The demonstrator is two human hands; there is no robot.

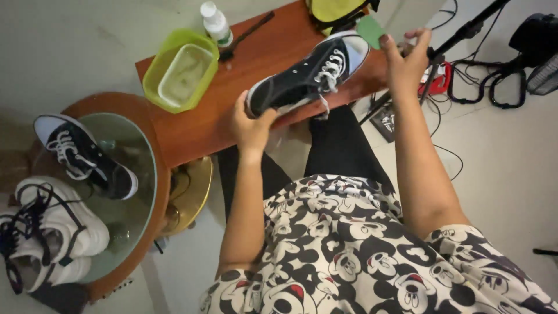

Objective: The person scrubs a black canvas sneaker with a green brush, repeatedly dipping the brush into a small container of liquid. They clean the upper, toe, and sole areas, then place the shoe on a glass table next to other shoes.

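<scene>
A: What is seen nearest?

B: A soft printed shirt and black trousers are seen, with both bare forearms stretched forward. The left hand is closed around the heel of a black sneaker, which is held tilted above the near edge of a red-brown wooden table.

A: And the other hand?

B: The right hand is raised just beside the white rubber toe cap. A flat green pad is pinched between its fingers. Whether pad and toe are touching cannot be told.

A: How is the sneaker made?

B: Black canvas, white laces and a white sole are shown.

A: What is set farther back?

B: A lime-green plastic tub, rectangular with rounded corners and holding cloudy liquid, is placed on the table. Behind it a small clear bottle with a white cap and pale label is stood beside a dark brush.

A: And around that?

B: To the left, a second black sneaker and white sneakers are rested on a round glass-topped table. On the right, a black stand and cables are spread over the pale floor.
</scene>
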